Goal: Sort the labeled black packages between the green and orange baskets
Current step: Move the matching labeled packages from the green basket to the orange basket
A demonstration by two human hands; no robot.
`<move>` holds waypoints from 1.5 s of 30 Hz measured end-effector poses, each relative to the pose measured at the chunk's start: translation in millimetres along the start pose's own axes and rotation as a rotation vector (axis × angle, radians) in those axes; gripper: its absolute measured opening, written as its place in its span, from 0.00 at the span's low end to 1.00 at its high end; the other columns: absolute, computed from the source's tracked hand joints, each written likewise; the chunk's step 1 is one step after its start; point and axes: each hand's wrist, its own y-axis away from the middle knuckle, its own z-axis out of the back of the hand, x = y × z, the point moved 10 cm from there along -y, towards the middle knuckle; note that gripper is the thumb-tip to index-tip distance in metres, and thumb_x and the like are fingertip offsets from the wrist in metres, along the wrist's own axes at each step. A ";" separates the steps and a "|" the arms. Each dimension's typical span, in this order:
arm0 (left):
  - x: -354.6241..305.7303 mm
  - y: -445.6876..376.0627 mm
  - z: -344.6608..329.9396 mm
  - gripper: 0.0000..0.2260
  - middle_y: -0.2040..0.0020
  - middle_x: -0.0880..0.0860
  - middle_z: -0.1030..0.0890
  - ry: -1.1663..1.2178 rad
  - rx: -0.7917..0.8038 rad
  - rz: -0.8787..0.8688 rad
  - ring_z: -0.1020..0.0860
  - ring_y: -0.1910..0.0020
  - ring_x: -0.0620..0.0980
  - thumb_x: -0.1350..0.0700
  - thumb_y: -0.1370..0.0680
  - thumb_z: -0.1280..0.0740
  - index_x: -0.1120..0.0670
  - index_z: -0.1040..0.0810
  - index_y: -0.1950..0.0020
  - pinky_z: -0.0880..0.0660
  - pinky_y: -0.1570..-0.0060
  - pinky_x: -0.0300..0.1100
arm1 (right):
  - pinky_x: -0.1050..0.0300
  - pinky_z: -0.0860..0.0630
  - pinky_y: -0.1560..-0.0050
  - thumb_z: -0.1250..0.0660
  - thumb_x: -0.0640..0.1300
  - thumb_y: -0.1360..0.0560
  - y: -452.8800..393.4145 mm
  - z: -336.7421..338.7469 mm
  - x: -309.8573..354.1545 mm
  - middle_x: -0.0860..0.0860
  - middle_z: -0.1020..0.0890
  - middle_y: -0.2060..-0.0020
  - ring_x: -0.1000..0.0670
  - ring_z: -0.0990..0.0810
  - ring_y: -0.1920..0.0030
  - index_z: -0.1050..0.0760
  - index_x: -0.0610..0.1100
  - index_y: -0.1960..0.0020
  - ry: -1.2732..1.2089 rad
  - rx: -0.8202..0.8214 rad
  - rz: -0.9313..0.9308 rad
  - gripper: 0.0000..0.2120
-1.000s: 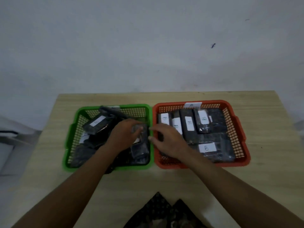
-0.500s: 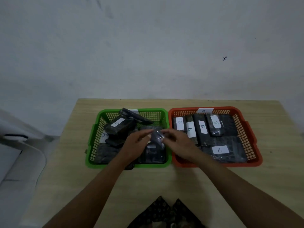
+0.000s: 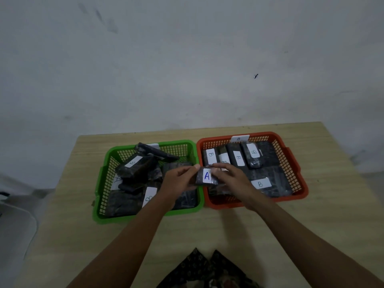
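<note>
Fingertips (image 3: 196,167) of our left hand (image 3: 178,179) and right hand (image 3: 230,176) pinch the small black package (image 3: 204,177) between them, above the seam between green basket (image 3: 104,183) and orange basket (image 3: 299,169); its "A" label faces us, long axis upright.

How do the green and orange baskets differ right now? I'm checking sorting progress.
The green basket holds a jumbled pile with tilted packages; the orange basket holds packages lying in neat rows. Readable labels in the green basket mix A and B; in the orange one all read B. Both are mesh plastic, side by side on the table.
</note>
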 end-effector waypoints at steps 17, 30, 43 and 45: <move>-27.1 19.9 81.7 0.13 0.47 0.56 0.16 -0.858 -0.304 -0.489 0.18 0.51 0.53 0.54 0.24 0.28 0.57 0.18 0.42 0.21 0.49 0.43 | 0.44 0.32 0.42 0.44 0.61 0.24 -19.1 -103.0 14.0 0.53 0.18 0.56 0.48 0.25 0.49 0.19 0.50 0.53 1.145 0.175 0.445 0.20; -25.3 -4.4 100.3 0.14 0.43 0.56 0.18 -0.827 -0.276 -0.381 0.20 0.45 0.54 0.54 0.22 0.31 0.57 0.21 0.38 0.23 0.42 0.49 | 0.47 0.25 0.40 0.32 0.46 0.24 -78.3 -150.1 17.1 0.42 0.26 0.35 0.40 0.26 0.37 0.26 0.44 0.34 1.250 0.388 0.304 0.19; -11.4 -36.4 -10.7 0.26 0.30 0.56 0.26 -0.840 -0.112 -0.362 0.28 0.31 0.54 0.47 0.22 0.33 0.57 0.31 0.28 0.31 0.33 0.46 | 0.59 0.24 0.56 0.30 0.40 0.25 -35.0 35.0 -0.7 0.51 0.20 0.53 0.48 0.19 0.50 0.24 0.46 0.47 0.199 -0.463 0.118 0.08; -1.6 -39.6 -29.4 0.30 0.25 0.56 0.33 -0.865 -0.083 -0.319 0.36 0.26 0.55 0.46 0.22 0.34 0.58 0.37 0.24 0.36 0.28 0.49 | 0.65 0.28 0.60 0.29 0.40 0.26 -33.7 44.5 -14.0 0.51 0.21 0.54 0.48 0.20 0.50 0.26 0.45 0.48 0.172 -0.469 0.064 0.08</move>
